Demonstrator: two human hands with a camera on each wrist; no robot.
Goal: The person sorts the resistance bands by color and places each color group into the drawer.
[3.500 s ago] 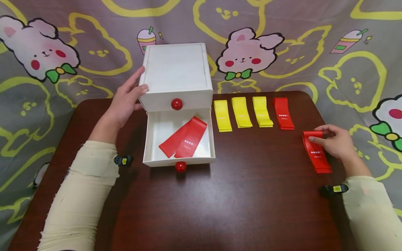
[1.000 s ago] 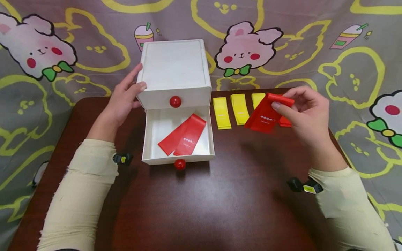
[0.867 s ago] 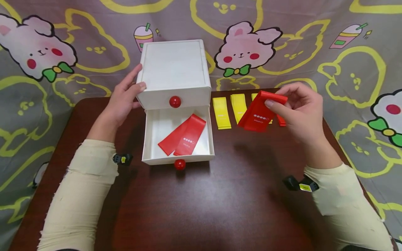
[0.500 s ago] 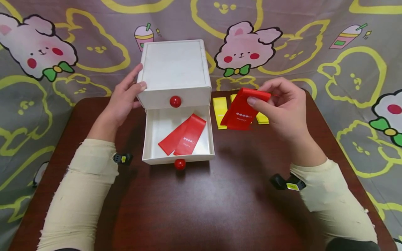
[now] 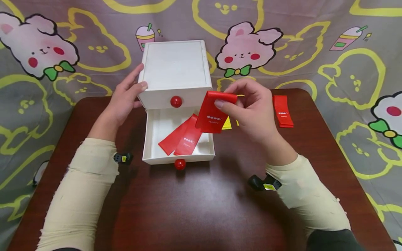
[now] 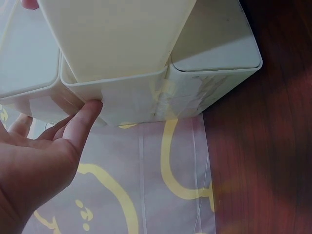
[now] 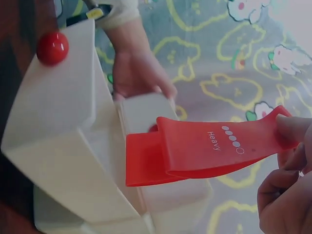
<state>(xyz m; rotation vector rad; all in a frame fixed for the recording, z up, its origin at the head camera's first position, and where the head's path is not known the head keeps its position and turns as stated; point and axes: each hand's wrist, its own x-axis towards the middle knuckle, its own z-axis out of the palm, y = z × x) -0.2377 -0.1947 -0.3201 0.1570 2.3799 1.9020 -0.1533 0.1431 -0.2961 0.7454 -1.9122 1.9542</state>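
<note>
Head view: I recorded the right hand (image 5: 255, 112) pinching a red band (image 5: 213, 116) by its folded upper end, between thumb and fingers. The band hung above the right side of the open lower drawer (image 5: 163, 161); its forearm (image 5: 303, 195) reached in from lower right. The left hand (image 5: 124, 99) lay spread against the white cabinet (image 5: 176, 66).

Left wrist view: I noted the thumb touching the cabinet wall.

Right wrist view: I confirmed the thumb on top of the band, other fingers curled.
</note>
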